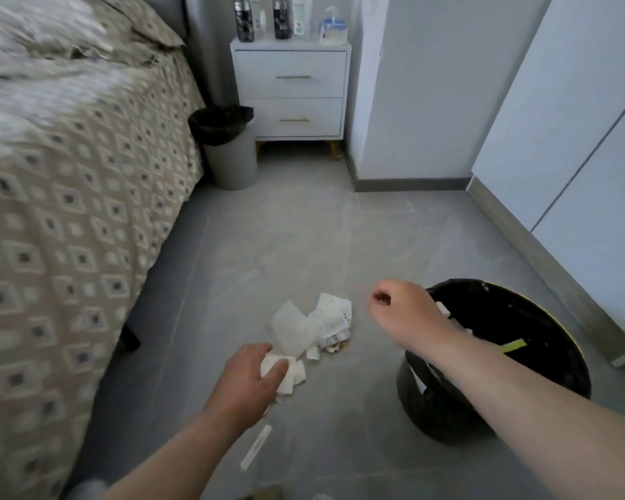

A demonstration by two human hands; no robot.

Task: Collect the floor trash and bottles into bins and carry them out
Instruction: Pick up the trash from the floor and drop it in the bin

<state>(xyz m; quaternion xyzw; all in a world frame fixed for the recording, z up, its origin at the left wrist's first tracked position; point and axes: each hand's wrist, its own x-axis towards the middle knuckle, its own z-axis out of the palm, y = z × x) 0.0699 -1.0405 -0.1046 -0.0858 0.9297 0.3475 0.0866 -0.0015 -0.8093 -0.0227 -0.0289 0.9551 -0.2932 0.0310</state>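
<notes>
A pile of crumpled white paper scraps (318, 324) lies on the grey floor in front of me. My left hand (246, 380) is low over the near end of the pile, fingers closed on a wad of white paper (289, 373). My right hand (401, 312) hovers right of the pile with its fingers curled in, nothing visible in it. Its forearm crosses a black-lined bin (542, 330) that stands at the right and holds paper and a yellow-green strip. A thin white strip (256, 447) lies on the floor near my left arm.
A bed with a patterned cover (69, 218) fills the left side. A grey bin with a black liner (228, 146) stands by a white nightstand (293, 92) carrying bottles (244, 18). White cabinet doors (574, 138) line the right.
</notes>
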